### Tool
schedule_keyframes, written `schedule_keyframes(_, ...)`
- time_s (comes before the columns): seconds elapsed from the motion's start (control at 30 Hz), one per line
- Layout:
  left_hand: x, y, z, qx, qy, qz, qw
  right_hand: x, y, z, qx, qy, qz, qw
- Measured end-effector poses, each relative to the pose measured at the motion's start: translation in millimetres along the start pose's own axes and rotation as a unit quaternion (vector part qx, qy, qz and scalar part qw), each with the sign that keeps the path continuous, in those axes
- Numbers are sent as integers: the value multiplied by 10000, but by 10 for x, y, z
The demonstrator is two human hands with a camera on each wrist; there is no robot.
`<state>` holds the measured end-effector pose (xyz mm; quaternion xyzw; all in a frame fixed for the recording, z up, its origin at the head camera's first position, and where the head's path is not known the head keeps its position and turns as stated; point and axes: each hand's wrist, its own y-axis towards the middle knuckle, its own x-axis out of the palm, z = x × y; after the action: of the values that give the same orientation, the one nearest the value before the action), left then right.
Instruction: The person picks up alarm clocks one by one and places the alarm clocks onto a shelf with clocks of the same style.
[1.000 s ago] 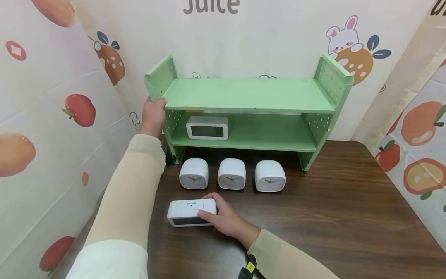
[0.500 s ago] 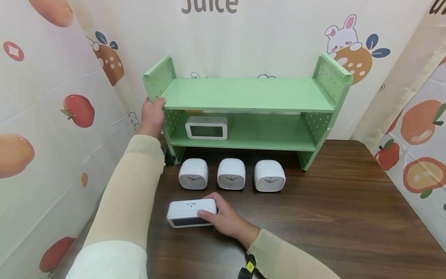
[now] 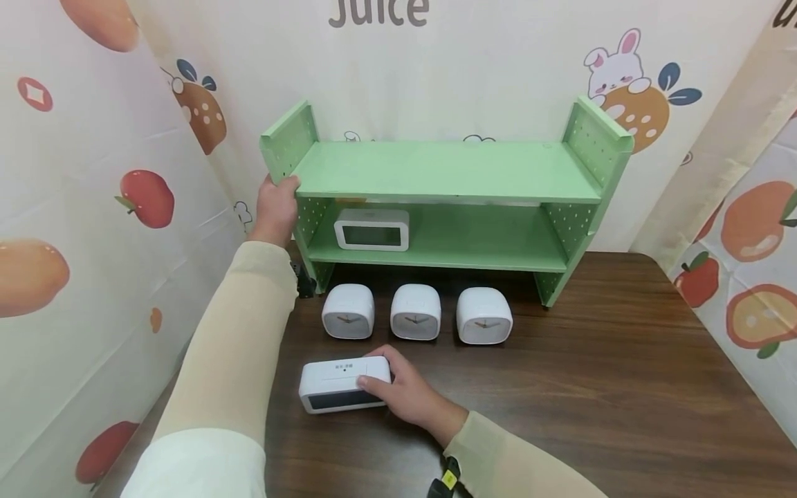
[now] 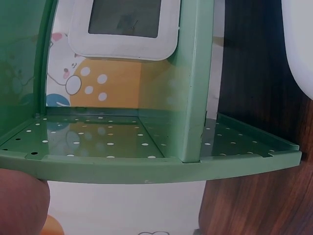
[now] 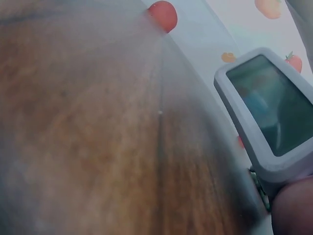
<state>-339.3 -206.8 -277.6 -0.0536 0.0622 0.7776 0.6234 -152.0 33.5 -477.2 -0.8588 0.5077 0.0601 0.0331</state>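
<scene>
My left hand (image 3: 276, 211) grips the left side panel of a green two-tier shelf (image 3: 461, 168), near the end of its upper board. In the left wrist view the thumb (image 4: 22, 203) lies at the panel's edge. Lower down, my right hand (image 3: 411, 394) holds a white digital clock (image 3: 324, 377) by its right end, thumb on the front edge and the other fingers mostly hidden behind. Its dark screen (image 5: 276, 100) shows in the right wrist view. A similar white digital clock (image 3: 371, 220) stands on the lower board, toward the left.
Three white rounded analog clocks, the left (image 3: 348, 311), the middle (image 3: 415, 312) and the right (image 3: 484, 315), sit in a row before the shelf. Brown wooden table (image 3: 598, 387) runs beneath. Fruit-printed curtains (image 3: 473, 62) hang behind and at both sides.
The held digital clock has tipped slightly, its left end now a little lower in the head view. Both hands stay nearly where they were; the head view has shifted a touch.
</scene>
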Motion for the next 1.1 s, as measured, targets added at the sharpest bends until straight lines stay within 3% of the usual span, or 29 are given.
schedule_keyframes(0.2, 8, -5, 1, 65, -41, 32, 10000, -14, -24, -22, -68, 223, -124, 9997)
schedule_keyframes(0.53, 3, -42, 27, -18, -57, -11, 10000, -62, -32, -103, -141, 103, -82, 9998)
schedule_keyframes(0.73, 9, -19, 14, 85, -93, 31, 9999, -119, -50, -177, -265, 129, -117, 9995)
schedule_keyframes(1.1, 2, 16, -15, 95, -50, -30, 9999, -247, -57, -283, -415, 177, 63, 9990)
